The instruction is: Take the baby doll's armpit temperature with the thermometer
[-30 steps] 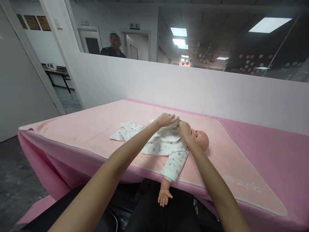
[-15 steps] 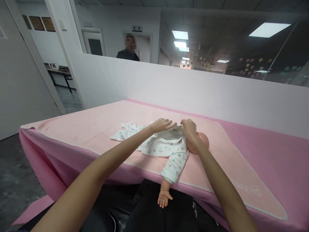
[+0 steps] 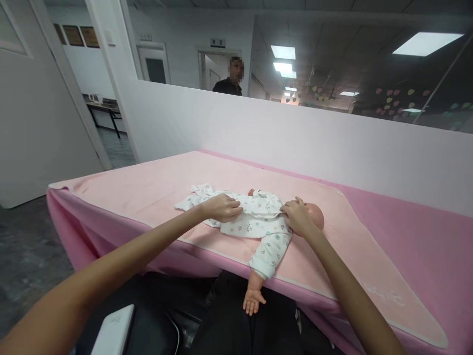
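A baby doll (image 3: pixel 254 296) lies on its back across the pink mat, its head to the right and one arm hanging over the near edge. It wears a white printed baby top (image 3: pixel 254 228) with long sleeves. My left hand (image 3: pixel 223 207) is closed on the top's front flap near the doll's waist. At the neckline my right hand (image 3: pixel 295 216) pinches the flap's upper edge, beside the doll's head. Between my hands the flap is stretched across the chest, over the near front panel. The doll's far hand shows beyond the top; its face is partly hidden by my right hand.
A light pink mat (image 3: pixel 148 185) covers a table with a darker pink cloth (image 3: pixel 410 207). Behind it runs a white low wall (image 3: pixel 295 133) with glass above, and a person (image 3: pixel 231 81) stands beyond. A white flat box-like object (image 3: pixel 114 330) lies on a black seat at lower left.
Both hands have drawn the flap from the far side toward me over the doll's chest. My left hand has moved lower and closed on the cloth. The person behind the glass has shifted right.
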A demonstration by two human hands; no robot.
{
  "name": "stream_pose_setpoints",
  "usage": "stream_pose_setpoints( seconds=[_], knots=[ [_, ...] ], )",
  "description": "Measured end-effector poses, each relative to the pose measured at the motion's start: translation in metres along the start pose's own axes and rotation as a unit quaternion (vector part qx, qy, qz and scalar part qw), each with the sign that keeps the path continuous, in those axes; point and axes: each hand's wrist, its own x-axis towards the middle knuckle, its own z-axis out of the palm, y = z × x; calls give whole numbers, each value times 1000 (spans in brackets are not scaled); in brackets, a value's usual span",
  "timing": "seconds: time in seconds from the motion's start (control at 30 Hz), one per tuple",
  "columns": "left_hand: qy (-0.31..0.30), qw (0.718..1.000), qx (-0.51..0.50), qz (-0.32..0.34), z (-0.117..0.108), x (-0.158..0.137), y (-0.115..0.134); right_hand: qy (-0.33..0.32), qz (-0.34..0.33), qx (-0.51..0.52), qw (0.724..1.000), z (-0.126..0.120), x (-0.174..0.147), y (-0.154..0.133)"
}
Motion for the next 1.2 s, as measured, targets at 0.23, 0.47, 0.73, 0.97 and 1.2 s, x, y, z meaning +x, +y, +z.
stream_pose_setpoints(
  seconds=[0.23,0.47,0.73,0.97,1.2],
  knots=[
    [58,986,-8,-156,7,50,-23,102,51,136,984,-9,-16,23],
    [-39,895,-104,-432,63,116,-31,165,240,311,905,3,-22,74],
    [-198,875,-174,-405,102,104,-23,147,291,500,803,27,-22,88],
    [-234,861,-157,-424,103,94,-10,185,322,601,708,33,-30,82],
    [-247,836,-193,-450,103,91,-10,209,333,627,673,39,-35,81]
  ],
)
